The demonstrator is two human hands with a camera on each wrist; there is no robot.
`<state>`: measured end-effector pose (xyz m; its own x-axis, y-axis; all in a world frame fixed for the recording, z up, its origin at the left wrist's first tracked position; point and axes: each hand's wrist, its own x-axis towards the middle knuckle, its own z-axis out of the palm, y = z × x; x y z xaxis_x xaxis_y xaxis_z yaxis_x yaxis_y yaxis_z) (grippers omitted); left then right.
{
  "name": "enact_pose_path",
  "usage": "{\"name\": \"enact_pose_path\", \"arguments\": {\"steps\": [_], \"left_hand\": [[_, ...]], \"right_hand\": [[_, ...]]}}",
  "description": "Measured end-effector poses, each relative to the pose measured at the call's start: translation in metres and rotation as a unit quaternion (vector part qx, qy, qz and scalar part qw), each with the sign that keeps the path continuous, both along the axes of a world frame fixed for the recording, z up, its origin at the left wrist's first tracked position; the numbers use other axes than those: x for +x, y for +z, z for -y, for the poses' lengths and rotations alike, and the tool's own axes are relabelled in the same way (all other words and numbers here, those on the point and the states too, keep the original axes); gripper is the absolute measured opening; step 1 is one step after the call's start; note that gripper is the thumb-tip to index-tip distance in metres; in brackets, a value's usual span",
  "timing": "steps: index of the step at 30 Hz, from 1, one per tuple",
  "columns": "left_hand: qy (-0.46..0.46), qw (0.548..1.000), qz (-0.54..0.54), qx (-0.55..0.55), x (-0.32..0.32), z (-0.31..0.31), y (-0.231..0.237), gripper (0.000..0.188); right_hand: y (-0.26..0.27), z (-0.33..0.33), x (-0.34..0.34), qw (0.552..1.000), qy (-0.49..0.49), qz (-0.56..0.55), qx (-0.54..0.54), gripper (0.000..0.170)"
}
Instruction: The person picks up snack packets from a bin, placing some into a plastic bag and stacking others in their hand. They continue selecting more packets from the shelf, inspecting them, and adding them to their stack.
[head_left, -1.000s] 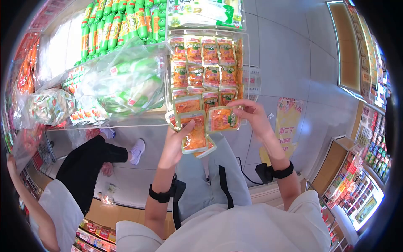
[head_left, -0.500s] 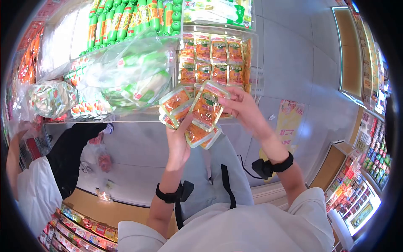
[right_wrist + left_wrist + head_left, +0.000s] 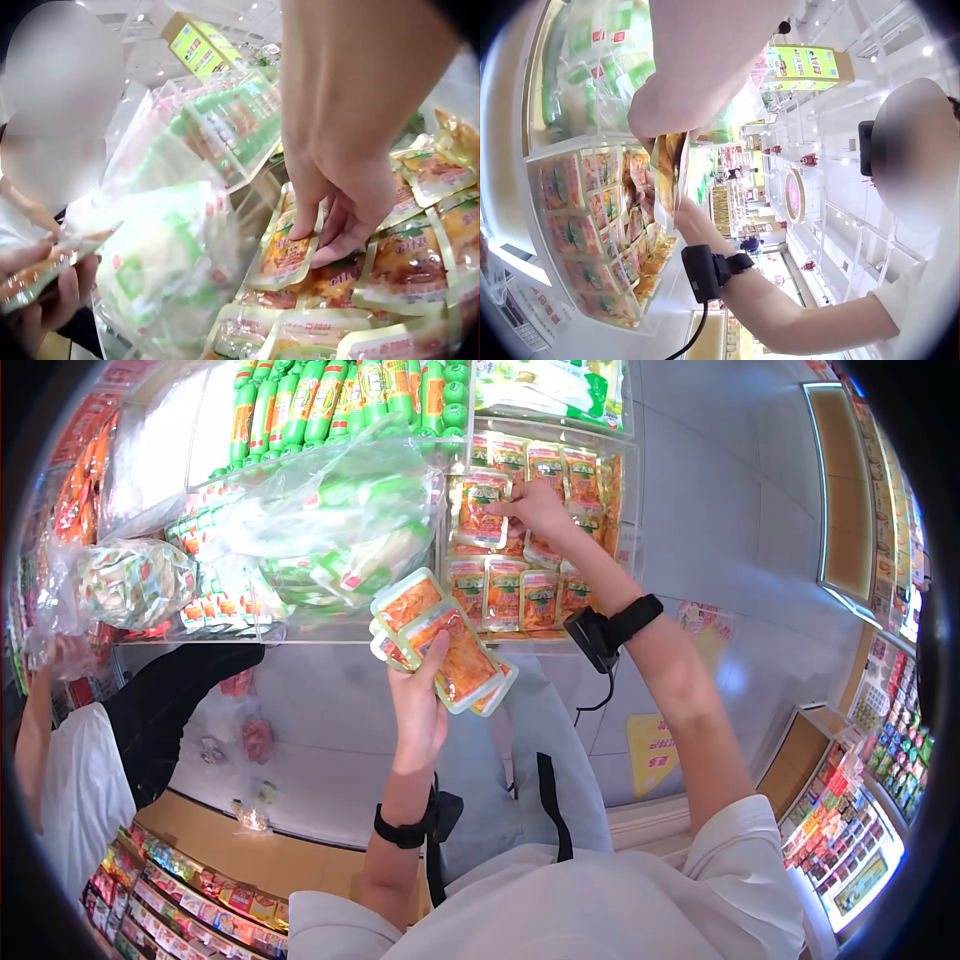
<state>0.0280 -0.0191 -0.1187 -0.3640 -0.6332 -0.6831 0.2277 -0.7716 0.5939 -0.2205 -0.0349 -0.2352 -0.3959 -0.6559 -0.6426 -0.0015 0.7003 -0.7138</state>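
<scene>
In the head view the left hand (image 3: 420, 705) grips a fanned stack of flat orange food packets (image 3: 468, 660), thumb on top, in front of the bin's near edge. The right hand (image 3: 538, 510) is inside the clear bin (image 3: 628, 510), pinching one orange packet (image 3: 480, 510) at its side. Rows of similar packets (image 3: 540, 600) lie around it. In the right wrist view the right hand (image 3: 341, 187) has thumb and fingers on the edge of the upright-tilted packet (image 3: 286, 251). The left wrist view shows the held packets (image 3: 667, 176) edge-on below the left hand (image 3: 667, 109).
Left of the bin lies a clear plastic bag of green-and-white packages (image 3: 340, 550). Green wrapped sausages (image 3: 330, 405) fill the bin behind it. Another person's arm (image 3: 35, 730) is at the far left. Lit shelves (image 3: 840, 810) stand at the right.
The right hand set a packet onto the left hand's stack, let go, and moved forward into the bin to another packet. The left hand still holds its stack, and the person at left shifted.
</scene>
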Motion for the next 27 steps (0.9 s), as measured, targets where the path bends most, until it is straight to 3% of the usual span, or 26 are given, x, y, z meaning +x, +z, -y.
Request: {"name": "enact_pose_path", "arguments": {"steps": [5,8,11,16,19,22,24,27], "left_hand": [[-0.001,1.0,-0.02,0.014,0.002,-0.001,-0.002,0.033],[-0.007,1.0,-0.023,0.018,0.001,0.001,0.0,0.033],[-0.009,1.0,-0.023,0.016,0.001,0.002,0.0,0.034],[-0.001,0.999,-0.025,0.042,-0.003,0.004,0.001,0.034],[-0.011,0.998,-0.028,0.047,-0.003,0.006,0.0,0.035],[-0.033,0.999,-0.028,0.016,-0.008,0.006,-0.007,0.035],[-0.05,0.998,-0.027,0.005,-0.012,0.004,-0.01,0.035],[-0.065,0.997,-0.027,0.011,-0.016,0.001,-0.012,0.034]], "right_hand": [[-0.005,0.001,0.017,0.96,0.096,-0.261,0.037,0.034],[-0.013,-0.002,0.007,0.987,0.067,-0.136,-0.061,0.034],[0.002,0.0,-0.004,0.995,0.102,-0.012,-0.008,0.032],[0.013,0.001,0.012,0.958,0.166,-0.231,0.024,0.038],[0.038,-0.013,0.016,0.98,0.09,-0.173,-0.051,0.038],[0.087,-0.039,0.035,0.989,0.027,0.143,-0.035,0.028],[0.095,-0.063,0.056,0.976,0.102,0.184,-0.056,0.023],[0.088,-0.091,0.084,0.977,0.055,0.188,-0.081,0.025]]}}
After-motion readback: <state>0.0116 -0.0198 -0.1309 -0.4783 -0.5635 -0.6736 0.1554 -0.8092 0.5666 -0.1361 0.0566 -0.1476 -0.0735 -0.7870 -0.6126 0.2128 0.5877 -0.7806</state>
